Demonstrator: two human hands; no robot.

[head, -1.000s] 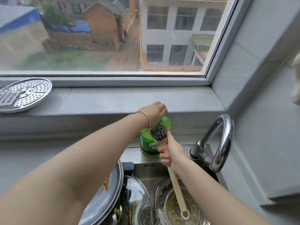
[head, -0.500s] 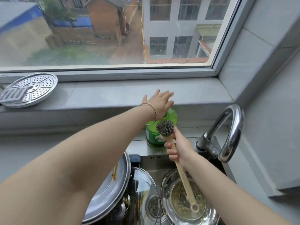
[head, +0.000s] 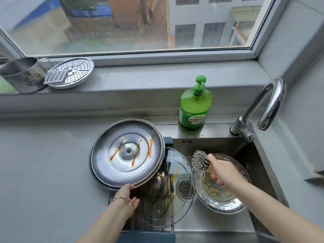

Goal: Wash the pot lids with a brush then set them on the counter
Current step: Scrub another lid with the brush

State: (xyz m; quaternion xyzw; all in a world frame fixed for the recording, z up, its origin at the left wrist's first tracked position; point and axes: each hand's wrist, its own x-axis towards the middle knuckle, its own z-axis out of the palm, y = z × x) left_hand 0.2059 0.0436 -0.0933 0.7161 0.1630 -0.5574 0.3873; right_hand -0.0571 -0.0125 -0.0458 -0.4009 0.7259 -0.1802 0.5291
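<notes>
lids number three, all at the sink (head: 210,144): one big steel lid (head: 126,153) lies upside down across the sink's left edge, partly on the grey counter (head: 43,163), with three orange streaks on it; one glass lid (head: 177,165) leans just beside it over a wire rack (head: 154,216), its right rim meeting the third, a small steel lid (head: 226,206) that sits tilted in the basin with yellowish grime inside. hands number two. the right hand (head: 221,171) is clenched around the handle of one brush (head: 199,160), whose bristle head sticks up and to the left above the small lid; the handle itself is almost wholly hidden by the fingers. the left hand (head: 125,193), with one thin bracelet (head: 122,199) at the wrist, touches the near rim of the big lid; whether its fingers are grasping the rim or only resting against it cannot be told. one green soap bottle (head: 192,109) with a pump stands on the ledge behind the basin, and one curved tap (head: 266,106) rises at the right. one drain (head: 185,188) shows through the glass lid. on the windowsill (head: 157,79), well apart to the left, sit one perforated steamer plate (head: 77,69), one small grater (head: 56,77) lying on it, and one metal mug (head: 22,74), cut off at the left edge. dark things under the big lid are too shadowed to name, and both forearms run out of the bottom.
</notes>
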